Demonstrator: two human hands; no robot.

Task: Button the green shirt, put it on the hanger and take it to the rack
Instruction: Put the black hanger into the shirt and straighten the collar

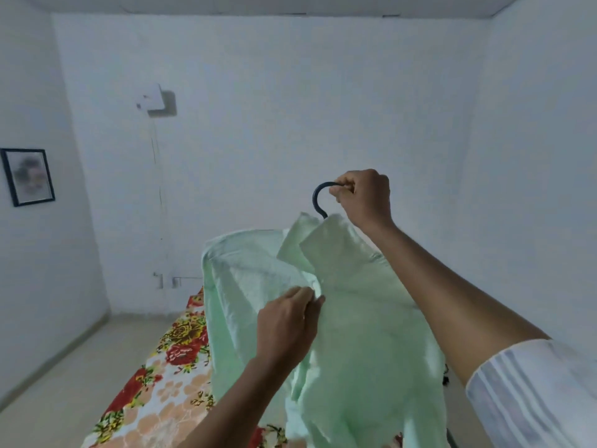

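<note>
Left hand [286, 321], lower centre: fingers [302, 294] curled, pinching the front edge of the green shirt [355, 318]. Right hand [363, 197], centre: fingers closed round the dark hook of the hanger [318, 197]; the hanger's body is hidden inside the shirt, which hangs below that hand and right of the left. Beneath, lower left, a floral bed [161, 367]. Buttons cannot be made out. Behind, the white wall [290, 108].

Dim, flat, bluish light washes the room, with no hard glare. The white box on the wall [154, 98] at ten o'clock throws a soft shadow rightward. Wide-angle bending curves the walls at the edges; the black-framed picture [28, 176] at nine o'clock is blurred.
</note>
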